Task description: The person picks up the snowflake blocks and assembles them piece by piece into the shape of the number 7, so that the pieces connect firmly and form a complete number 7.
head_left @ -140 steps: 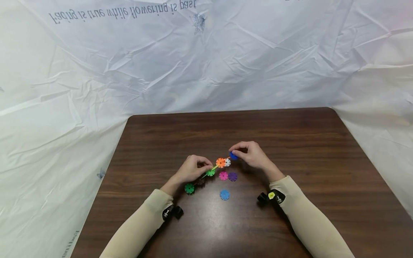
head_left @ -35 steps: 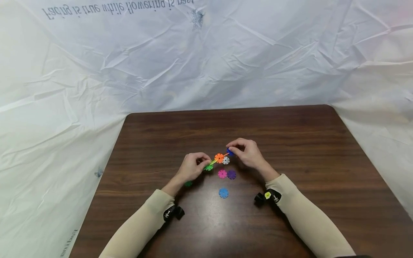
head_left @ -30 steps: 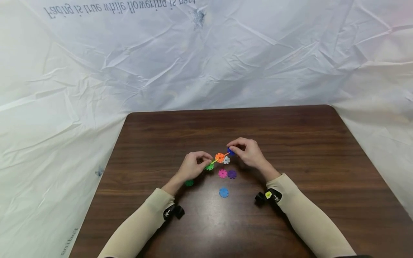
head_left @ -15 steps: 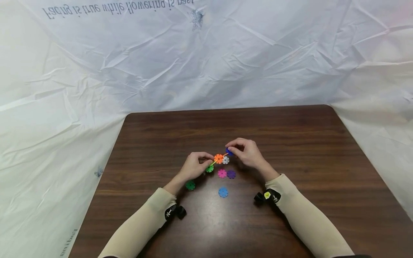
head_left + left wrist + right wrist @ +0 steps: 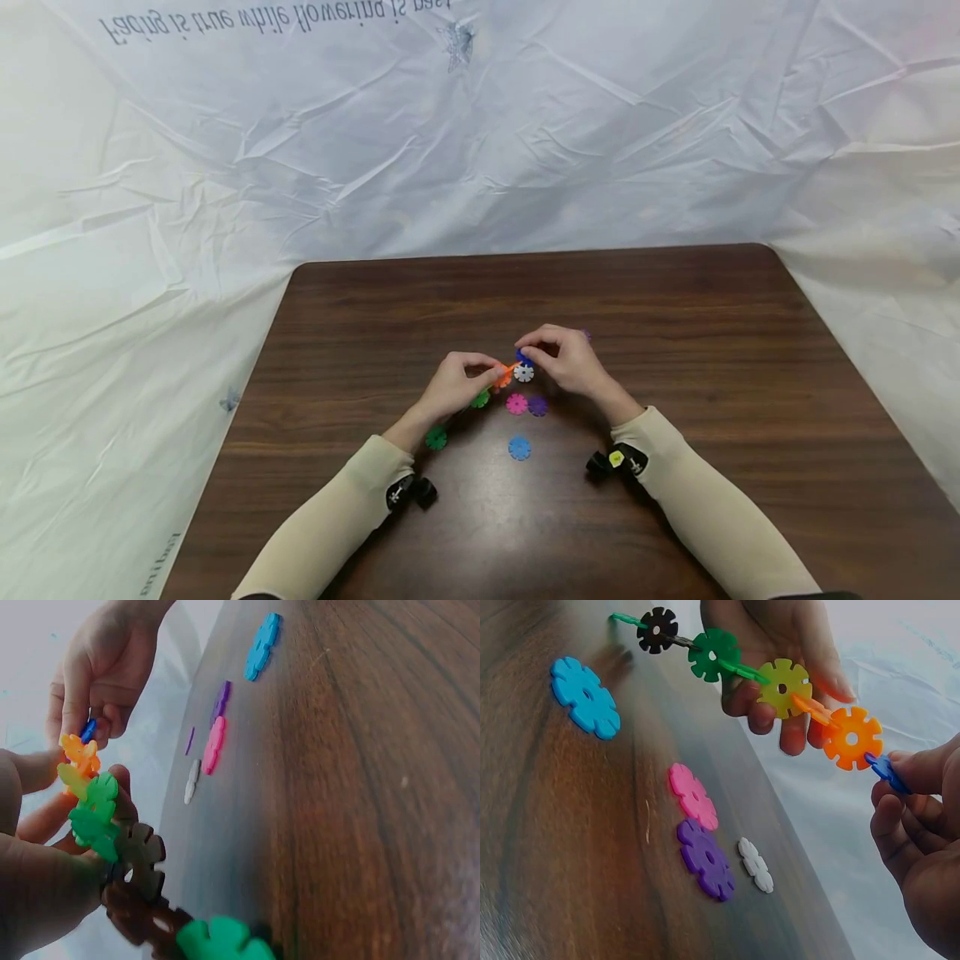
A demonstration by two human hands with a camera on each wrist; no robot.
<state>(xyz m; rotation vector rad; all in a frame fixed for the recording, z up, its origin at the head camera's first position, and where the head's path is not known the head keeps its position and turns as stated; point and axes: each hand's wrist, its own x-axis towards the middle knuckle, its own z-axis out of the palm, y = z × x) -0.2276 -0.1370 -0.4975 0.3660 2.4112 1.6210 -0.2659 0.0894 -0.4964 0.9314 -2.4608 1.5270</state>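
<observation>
A chain of notched plastic discs (image 5: 699,664), slotted together at alternating angles, hangs between the two hands. It runs from a green disc (image 5: 431,440) through brown, green and yellow to orange, with a dark blue disc (image 5: 887,772) at the far end. The left hand (image 5: 456,388) pinches the chain around the orange pieces, thumb and fingers on opposite sides. Between thumb and fingertips, the right hand (image 5: 573,364) holds the blue disc, whose edge meets the rim of the end orange disc (image 5: 841,748). The right fingers partly cover the blue disc in the head view.
On the brown wooden table (image 5: 675,317), a white disc (image 5: 523,374) lies below the hands. Nearer are a pink disc (image 5: 512,407) and a purple disc (image 5: 537,407), side by side, then a light blue disc (image 5: 514,450). Another purple disc (image 5: 587,335) peeks out behind the right hand.
The left hand has shifted its grip along the chain to the orange pieces. The chain has turned and the right hand has moved slightly left with the blue disc.
</observation>
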